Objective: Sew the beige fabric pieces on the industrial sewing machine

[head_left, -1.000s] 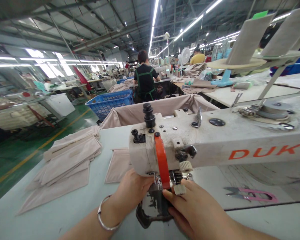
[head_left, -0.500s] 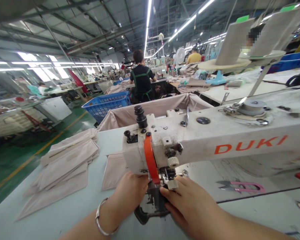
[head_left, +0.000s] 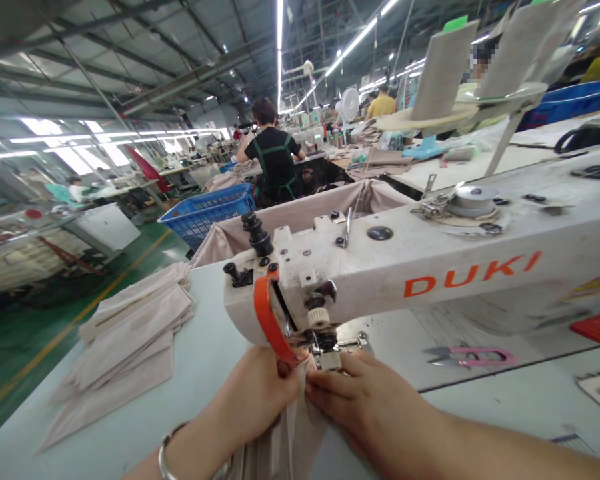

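In front of me stands a white sewing machine (head_left: pixel 365 260) with "DUKI" on its arm and an orange guard (head_left: pixel 269 317) at its head. My left hand (head_left: pixel 255 393), closed, pinches a beige fabric piece (head_left: pixel 300 427) just below the guard. My right hand (head_left: pixel 375 400) has its thumb and fingers closed on the same fabric, close to the presser area. The fabric runs down between both hands toward me, its folded edge upright. My fingers and the machine head hide the needle. A bracelet (head_left: pixel 165 457) circles my left wrist.
Stacked beige fabric pieces (head_left: pixel 135 333) lie on the table at left. Pink-handled thread snips (head_left: pixel 473 357) rest right of my right hand. Behind the machine are a fabric-lined bin (head_left: pixel 300 212), a blue basket (head_left: pixel 207 213) and a seated co-worker (head_left: pixel 273 157). Thread cones (head_left: pixel 443 70) stand at right.
The fabric piece behind the machine head has gone from there. Beige fabric now shows between my hands and toward me. The view has shifted, putting the machine farther left.
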`<state>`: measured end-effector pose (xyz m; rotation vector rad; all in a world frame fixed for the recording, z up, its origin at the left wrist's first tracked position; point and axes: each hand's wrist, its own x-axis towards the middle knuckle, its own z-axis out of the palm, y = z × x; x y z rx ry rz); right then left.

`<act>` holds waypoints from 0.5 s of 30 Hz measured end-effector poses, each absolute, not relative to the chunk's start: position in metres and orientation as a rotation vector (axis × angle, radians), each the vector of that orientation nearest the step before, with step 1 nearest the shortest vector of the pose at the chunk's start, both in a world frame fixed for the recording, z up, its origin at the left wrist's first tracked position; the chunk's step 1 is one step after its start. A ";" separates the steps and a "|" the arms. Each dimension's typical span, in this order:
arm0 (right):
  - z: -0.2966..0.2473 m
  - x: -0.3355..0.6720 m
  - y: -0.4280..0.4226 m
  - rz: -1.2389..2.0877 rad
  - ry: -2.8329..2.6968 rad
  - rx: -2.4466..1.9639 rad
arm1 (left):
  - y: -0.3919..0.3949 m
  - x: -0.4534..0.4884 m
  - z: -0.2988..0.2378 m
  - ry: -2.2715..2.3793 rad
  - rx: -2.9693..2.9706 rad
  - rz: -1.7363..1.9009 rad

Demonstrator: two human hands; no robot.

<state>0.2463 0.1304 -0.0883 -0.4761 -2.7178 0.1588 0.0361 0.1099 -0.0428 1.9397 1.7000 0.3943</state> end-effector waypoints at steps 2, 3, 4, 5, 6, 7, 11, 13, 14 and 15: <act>-0.087 0.246 0.130 0.115 -2.732 -0.501 | 0.109 0.037 -0.043 1.750 1.957 0.401; -0.087 0.246 0.129 0.099 -2.729 -0.506 | 0.107 0.039 -0.043 1.784 1.972 0.387; -0.086 0.247 0.129 0.092 -2.721 -0.503 | 0.105 0.042 -0.044 1.819 1.986 0.373; -0.086 0.247 0.129 0.095 -2.712 -0.497 | 0.103 0.045 -0.044 1.846 1.996 0.363; -0.086 0.247 0.129 0.099 -2.702 -0.497 | 0.101 0.048 -0.045 1.860 2.007 0.358; -0.085 0.247 0.129 0.098 -2.693 -0.492 | 0.099 0.051 -0.046 1.859 2.024 0.358; -0.087 0.245 0.129 0.067 -2.659 -0.486 | 0.096 0.060 -0.045 1.820 2.092 0.377; -0.090 0.245 0.129 0.034 -2.650 -0.491 | 0.097 0.061 -0.040 1.796 2.090 0.393; -0.091 0.244 0.129 0.004 -2.641 -0.493 | 0.097 0.060 -0.038 1.767 2.089 0.401; -0.093 0.244 0.129 -0.029 -2.635 -0.492 | 0.095 0.056 -0.037 1.738 2.093 0.411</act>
